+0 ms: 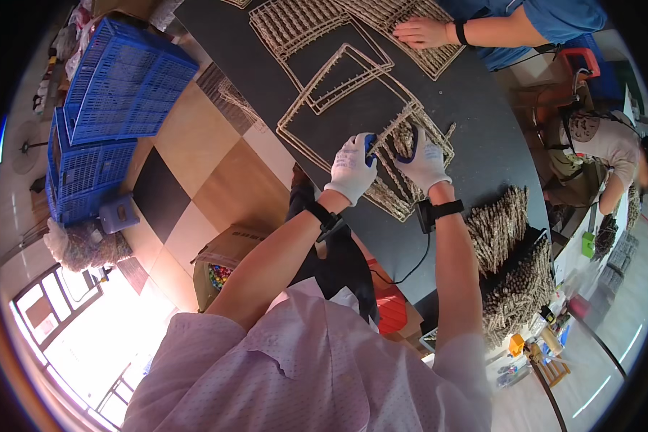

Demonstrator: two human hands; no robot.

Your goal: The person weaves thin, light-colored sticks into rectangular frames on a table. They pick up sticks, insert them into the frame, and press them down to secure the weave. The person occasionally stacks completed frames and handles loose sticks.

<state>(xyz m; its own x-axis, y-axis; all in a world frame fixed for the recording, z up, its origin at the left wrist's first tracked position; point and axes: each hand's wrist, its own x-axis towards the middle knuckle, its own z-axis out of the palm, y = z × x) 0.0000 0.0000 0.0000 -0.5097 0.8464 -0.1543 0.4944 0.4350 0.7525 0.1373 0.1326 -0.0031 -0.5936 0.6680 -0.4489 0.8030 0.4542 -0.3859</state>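
Note:
A rectangular frame wrapped in tan twine [304, 101] lies on the dark table, with braided strands [398, 181] strung across its near right end. My left hand [353, 169], in a white glove with blue on the palm side, closes at the near end of the frame's inner bar, pinching a strand there. My right hand [425, 162], gloved alike, curls its fingers round a braided strand beside that bar. The fingertips of both are partly hidden. Each wrist carries a black band.
Another frame [353, 29], partly woven, lies farther off. A co-worker's hand [419, 32] rests on a woven panel [439, 61]. Bundles of braided strands [498, 227] stand at the table's right. Blue crates [122, 86] are stacked at left; a cardboard box [227, 245] with colourful beads sits below.

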